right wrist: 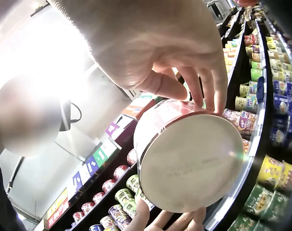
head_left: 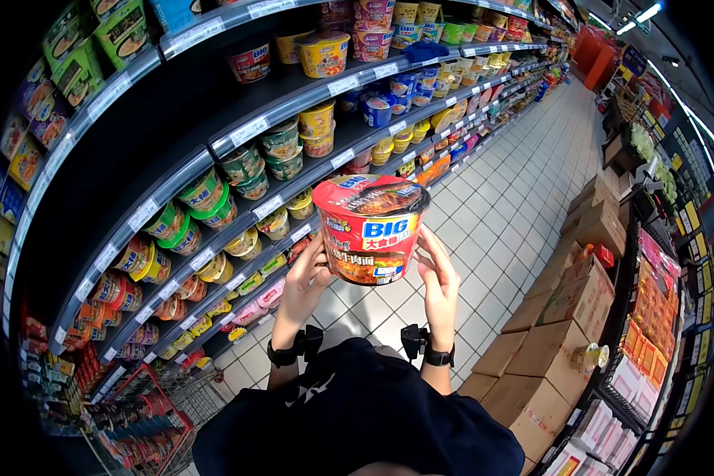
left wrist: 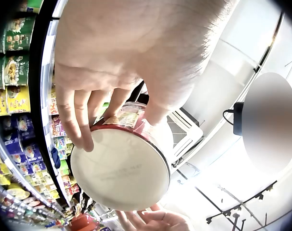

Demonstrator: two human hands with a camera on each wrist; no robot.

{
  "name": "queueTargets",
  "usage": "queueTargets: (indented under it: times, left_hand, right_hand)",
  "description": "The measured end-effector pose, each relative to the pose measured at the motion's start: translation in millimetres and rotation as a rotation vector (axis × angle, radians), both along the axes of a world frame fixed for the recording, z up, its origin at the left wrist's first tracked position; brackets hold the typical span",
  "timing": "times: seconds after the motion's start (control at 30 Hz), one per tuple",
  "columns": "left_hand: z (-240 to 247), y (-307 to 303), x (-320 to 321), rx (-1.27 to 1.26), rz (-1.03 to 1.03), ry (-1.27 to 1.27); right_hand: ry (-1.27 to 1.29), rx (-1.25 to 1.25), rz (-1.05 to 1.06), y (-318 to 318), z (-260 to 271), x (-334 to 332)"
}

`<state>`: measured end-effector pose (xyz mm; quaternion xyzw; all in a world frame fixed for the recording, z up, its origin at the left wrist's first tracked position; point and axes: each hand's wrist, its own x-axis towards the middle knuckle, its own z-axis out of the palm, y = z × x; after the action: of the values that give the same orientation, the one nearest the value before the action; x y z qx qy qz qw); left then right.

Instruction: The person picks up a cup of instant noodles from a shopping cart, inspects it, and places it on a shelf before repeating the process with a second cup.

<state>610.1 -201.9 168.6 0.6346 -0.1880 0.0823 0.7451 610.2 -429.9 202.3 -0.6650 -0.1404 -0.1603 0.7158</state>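
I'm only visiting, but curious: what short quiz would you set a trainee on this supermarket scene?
1. True or false: the instant noodle bowl is held clear of the shelves.
2. The left hand and right hand grip the bowl by: A its lid; B its lower sides; C a handle.
3. Fill in: the cardboard boxes stand on the person's ___ side.
Key: 1 true; 2 B; 3 right.
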Motion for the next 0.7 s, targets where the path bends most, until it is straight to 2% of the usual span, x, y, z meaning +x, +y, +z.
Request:
queueTargets:
  times: [0.07,0.2,0.4,0.47,0.53,0.7]
  left_hand:
    - [5,-2,3,0.086,0.103,0.04]
    - [18,-3,9,0.093,0.135,0.16]
    - [9,-24,45,0.064,0.151,0.066]
    - [19,-39,47,-0.038,0.063,0.137]
    - [15,-36,61,0.007,0.074,0.183]
    - [10,-32,102,0.208,0.238,-0.043]
  right_hand:
    - [0.013,0.018,0.057,-2,-3,8]
    - [0.01,0.058,0.147,-5,-11,25]
    - [0.049,0.009,0.084,-21,-12,44]
    - [0.043,0.025,0.04,-32,-11,47]
    - [0.057,0.024,0.034,-33,-12,61]
    - [0.029,-0.026,0.075,-28,-12,105]
